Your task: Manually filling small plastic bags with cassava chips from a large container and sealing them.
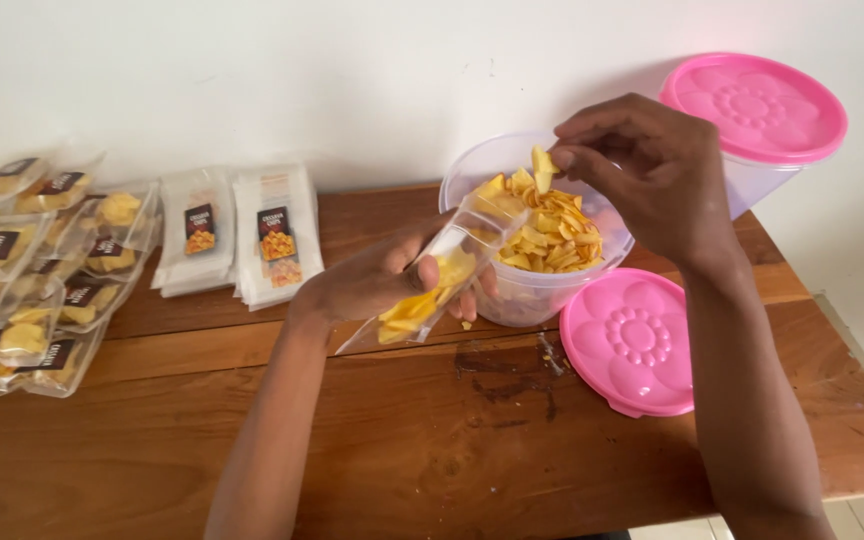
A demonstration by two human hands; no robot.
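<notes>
The left hand (382, 280) curls closed, fingers pointing toward two o'clock, while the right hand (642, 170) (wrist bent down) pinches its fingertips (564, 158) together toward nine o'clock.

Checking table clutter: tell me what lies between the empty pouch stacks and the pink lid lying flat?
In the head view, the left hand holding a clear pouch of yellow chips, tilted toward the tub.

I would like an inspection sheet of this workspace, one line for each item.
Surface: wooden table, dark stain near the middle.
Job's things: clear pouch partly filled with yellow chips; open clear tub full of chips; one chip pinched above it.
Clutter: filled pouches at left, empty pouch stacks, pink lid on the table, second tub with pink lid.
Hands: left hand holds the pouch; right hand holds the chip.
Cables: nothing seen.
Surroundings: white wall.
</notes>
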